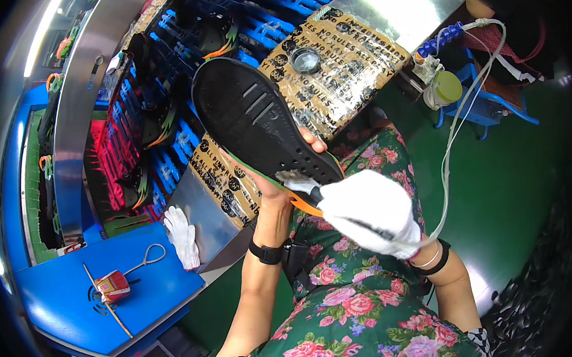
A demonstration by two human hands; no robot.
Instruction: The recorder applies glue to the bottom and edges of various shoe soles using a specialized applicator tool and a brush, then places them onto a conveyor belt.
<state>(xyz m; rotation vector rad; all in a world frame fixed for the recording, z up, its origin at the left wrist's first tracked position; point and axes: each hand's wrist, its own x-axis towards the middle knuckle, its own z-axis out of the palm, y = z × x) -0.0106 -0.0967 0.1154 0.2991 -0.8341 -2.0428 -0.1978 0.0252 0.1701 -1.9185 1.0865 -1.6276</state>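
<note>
My bare left hand (270, 182) grips a black shoe (250, 112) from beneath, its fingertips curling over the right edge. The shoe's broad black face is turned up, with slots in its wider part and small round holes at the narrower end. Green and orange trim shows along its lower edge. My right hand (368, 206), in a white glove, is closed around a brush (299, 181). The brush's pale bristles lie against the face by the holes. A thin, clear hose (447, 189) runs down to the right hand.
A bench covered in printed brown tape (364, 58) carries a small round dish (305, 60). Blue racks (184, 142) hold more shoes behind it. A white glove (182, 237) lies by the blue table (52, 288). A blue stool (482, 100) and yellow-green container (448, 87) stand right.
</note>
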